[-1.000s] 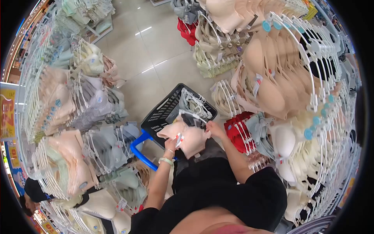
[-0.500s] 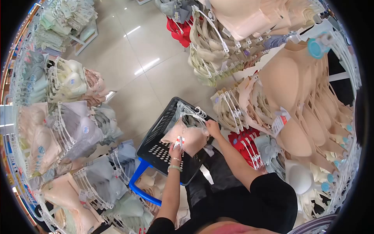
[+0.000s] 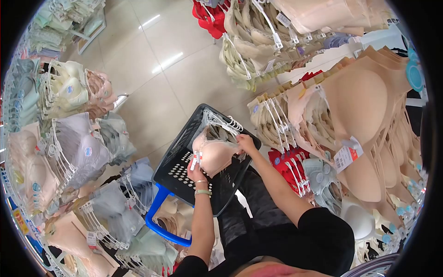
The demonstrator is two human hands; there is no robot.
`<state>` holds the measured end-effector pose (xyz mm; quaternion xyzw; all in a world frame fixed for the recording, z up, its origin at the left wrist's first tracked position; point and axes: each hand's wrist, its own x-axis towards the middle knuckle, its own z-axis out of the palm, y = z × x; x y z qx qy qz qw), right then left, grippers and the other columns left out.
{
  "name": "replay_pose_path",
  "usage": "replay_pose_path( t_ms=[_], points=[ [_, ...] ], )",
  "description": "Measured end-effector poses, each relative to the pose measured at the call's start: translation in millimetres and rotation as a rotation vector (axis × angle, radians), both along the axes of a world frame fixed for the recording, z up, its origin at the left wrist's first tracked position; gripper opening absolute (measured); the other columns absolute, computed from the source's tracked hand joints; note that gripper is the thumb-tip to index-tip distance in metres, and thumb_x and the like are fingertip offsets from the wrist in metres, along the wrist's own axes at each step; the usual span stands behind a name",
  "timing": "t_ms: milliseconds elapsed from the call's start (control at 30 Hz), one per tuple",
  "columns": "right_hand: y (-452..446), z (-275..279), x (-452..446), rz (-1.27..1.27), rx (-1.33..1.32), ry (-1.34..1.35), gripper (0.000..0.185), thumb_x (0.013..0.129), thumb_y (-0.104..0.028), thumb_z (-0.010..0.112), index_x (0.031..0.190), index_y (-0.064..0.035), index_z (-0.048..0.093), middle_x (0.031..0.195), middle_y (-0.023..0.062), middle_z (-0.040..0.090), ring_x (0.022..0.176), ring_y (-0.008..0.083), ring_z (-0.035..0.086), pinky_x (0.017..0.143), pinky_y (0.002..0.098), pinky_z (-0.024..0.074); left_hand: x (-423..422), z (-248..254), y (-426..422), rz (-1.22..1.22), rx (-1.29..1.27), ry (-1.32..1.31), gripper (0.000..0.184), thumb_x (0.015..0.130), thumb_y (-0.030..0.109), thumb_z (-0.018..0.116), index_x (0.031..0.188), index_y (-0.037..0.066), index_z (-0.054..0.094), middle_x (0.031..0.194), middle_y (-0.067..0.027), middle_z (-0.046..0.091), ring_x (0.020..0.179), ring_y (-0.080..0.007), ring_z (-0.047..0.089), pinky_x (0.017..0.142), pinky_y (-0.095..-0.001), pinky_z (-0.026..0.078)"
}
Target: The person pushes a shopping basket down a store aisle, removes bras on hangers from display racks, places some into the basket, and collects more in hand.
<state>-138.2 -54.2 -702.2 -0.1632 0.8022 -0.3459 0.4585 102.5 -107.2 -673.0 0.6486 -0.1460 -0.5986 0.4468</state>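
A pale pink bra (image 3: 216,158) hangs over the black shopping basket (image 3: 182,134), partly inside it. My left hand (image 3: 197,171), with bracelets at the wrist, pinches the white and red price tag (image 3: 196,160) at the bra's left cup. At the other side, my right hand (image 3: 246,144) is closed on the bra's edge, close to the white hangers (image 3: 226,122). Several hangers and other garments lie along the basket's far side, partly hidden behind the pink bra. The basket's blue handle (image 3: 159,210) hangs down at the near left.
Racks of bras line both sides, with lilac ones (image 3: 83,138) on the left and large beige ones (image 3: 364,106) close on the right. Red bras (image 3: 290,168) hang low beside my right forearm. A tiled floor (image 3: 152,101) runs ahead between the racks.
The pink bra has shifted slightly left and been turned, with both hands still on it. The basket and both hands sit a little further left and higher in view.
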Motion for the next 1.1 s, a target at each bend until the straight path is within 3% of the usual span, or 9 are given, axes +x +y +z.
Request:
replay_pose_path(
  t_ms=[267, 567, 667, 767, 900, 967, 1000, 1067, 1100],
  points=[
    [29, -15, -39, 0.119, -0.046, -0.175, 0.031, 0.084, -0.032, 0.051, 0.074, -0.0038, 0.06, 0.055, 0.0037, 0.051, 0.045, 0.0158, 0.053, 0.04, 0.0315, 0.0436, -28, 58, 15, -0.332, -0.281, -0.212, 0.027, 0.076, -0.007, 0.058, 0.102, -0.003, 0.055, 0.1, -0.01, 0.06, 0.089, -0.0166, 0.059, 0.08, -0.0282, 0.048],
    [12, 4, 6, -0.002, 0.139, -0.186, 0.033, 0.088, -0.032, 0.046, 0.079, -0.0026, 0.056, 0.057, 0.0111, 0.055, 0.039, 0.0204, 0.057, 0.033, 0.0296, 0.0447, -4, 50, -5, -0.46, -0.458, -0.651, 0.028, 0.079, -0.003, 0.053, 0.106, -0.003, 0.055, 0.091, -0.0144, 0.062, 0.081, -0.0194, 0.061, 0.073, -0.0303, 0.049],
    [5, 9, 15, 0.057, 0.174, -0.179, 0.031, 0.089, -0.03, 0.045, 0.079, -0.0023, 0.056, 0.057, 0.0115, 0.055, 0.039, 0.0207, 0.057, 0.034, 0.032, 0.0452, 17, 28, -15, -0.57, -0.4, -0.82, 0.028, 0.077, -0.001, 0.055, 0.105, -0.002, 0.056, 0.087, -0.0169, 0.063, 0.079, -0.0239, 0.063, 0.073, -0.0331, 0.049],
    [6, -12, 21, 0.134, 0.104, -0.101, 0.03, 0.089, -0.029, 0.044, 0.081, -0.0019, 0.055, 0.06, 0.0132, 0.056, 0.037, 0.0219, 0.055, 0.035, 0.0336, 0.045, 61, -32, -14, -0.853, -0.017, -0.97, 0.037, 0.069, 0.007, 0.06, 0.106, 0.0, 0.057, 0.092, -0.0212, 0.062, 0.083, -0.033, 0.062, 0.076, -0.037, 0.048],
    [9, -19, 20, 0.193, 0.154, -0.029, 0.032, 0.089, -0.028, 0.043, 0.082, -0.0008, 0.057, 0.067, 0.017, 0.06, 0.048, 0.0273, 0.06, 0.045, 0.0379, 0.049, 81, -51, 3, -1.182, 0.116, -1.243, 0.044, 0.071, 0.02, 0.062, 0.107, -0.003, 0.054, 0.086, -0.0178, 0.064, 0.074, -0.0269, 0.064, 0.07, -0.0312, 0.05],
    [22, -57, 21, 0.516, 0.167, 0.468, 0.032, 0.089, -0.028, 0.043, 0.085, -0.0025, 0.061, 0.077, 0.0183, 0.063, 0.07, 0.0312, 0.063, 0.062, 0.0412, 0.0504, 73, -28, 2, -1.24, 0.221, -0.982, 0.043, 0.072, 0.02, 0.061, 0.106, -0.003, 0.053, 0.085, -0.0175, 0.064, 0.073, -0.0253, 0.064, 0.069, -0.0305, 0.05],
    [19, -48, 18, 0.511, 0.167, 0.465, 0.032, 0.089, -0.028, 0.043, 0.085, -0.0025, 0.061, 0.077, 0.0183, 0.063, 0.07, 0.0312, 0.063, 0.062, 0.0412, 0.0504, 69, -19, 3, -1.279, 0.327, -0.717, 0.041, 0.072, 0.019, 0.06, 0.106, -0.004, 0.053, 0.084, -0.0173, 0.064, 0.071, -0.0236, 0.064, 0.067, -0.0299, 0.05],
    [8, -23, 9, 0.794, 0.393, 0.312, 0.031, 0.088, -0.027, 0.043, 0.087, -0.0039, 0.064, 0.085, 0.0172, 0.064, 0.087, 0.0328, 0.06, 0.073, 0.042, 0.0483, 74, -27, 20, -1.34, 0.256, -0.661, 0.03, 0.074, 0.019, 0.056, 0.097, 0.002, 0.059, 0.076, -0.0148, 0.065, 0.072, -0.0266, 0.063, 0.068, -0.0349, 0.05],
    [9, -24, 12, 0.795, 0.433, 0.344, 0.026, 0.083, -0.024, 0.049, 0.087, -0.0042, 0.066, 0.083, 0.0144, 0.065, 0.079, 0.0309, 0.064, 0.065, 0.0418, 0.0495, 75, -26, 28, -1.399, 0.188, -0.709, 0.029, 0.074, 0.019, 0.056, 0.097, 0.001, 0.059, 0.078, -0.015, 0.065, 0.076, -0.0278, 0.063, 0.071, -0.0351, 0.049]
  ],
)
